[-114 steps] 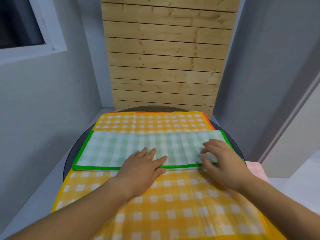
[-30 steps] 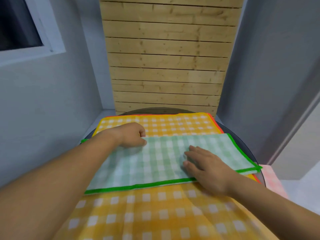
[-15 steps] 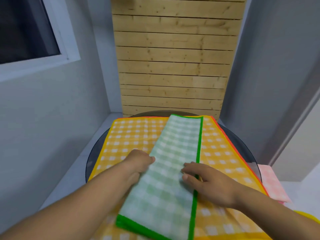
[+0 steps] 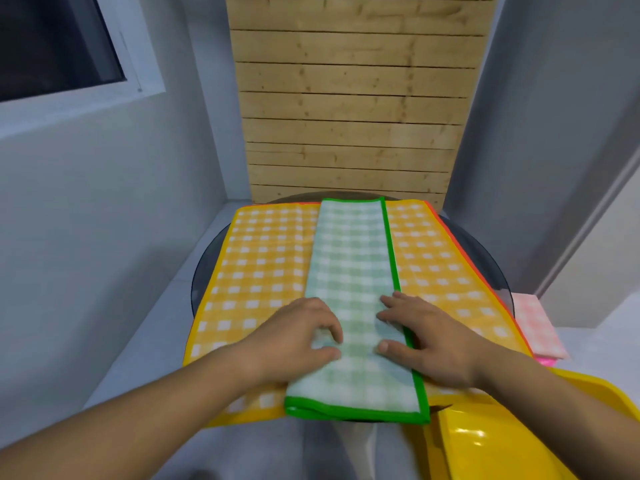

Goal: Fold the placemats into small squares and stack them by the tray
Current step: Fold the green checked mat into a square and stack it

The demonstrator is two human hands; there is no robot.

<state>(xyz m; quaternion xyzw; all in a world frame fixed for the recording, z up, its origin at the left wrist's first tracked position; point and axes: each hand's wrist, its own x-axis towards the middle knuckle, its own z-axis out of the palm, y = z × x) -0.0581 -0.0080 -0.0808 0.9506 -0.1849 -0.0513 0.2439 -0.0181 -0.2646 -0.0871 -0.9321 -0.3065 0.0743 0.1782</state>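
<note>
Step in hand, judged: halve the green-and-white checked cloth placemat (image 4: 349, 268), now 1 long strip, end-to-end. Match the green borders, then crease. It lay on the yellow checked placemat (image 4: 263, 258), long axis straight away from the person, near end beside the yellow plastic tray (image 4: 519, 441). The left hand (image 4: 298, 339) pinched its left edge; the right hand (image 4: 431, 339) lay flat on it, fingers spread.

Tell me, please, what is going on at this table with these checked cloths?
A person is folding placemats. The green placemat, already folded into a long narrow strip, lies on top of a spread yellow placemat on the round dark table. The left hand appears to pinch the strip's left edge with curled fingers, while the right hand presses flat on its right edge. A yellow tray sits at the near right, with a pink placemat beyond it.
</note>
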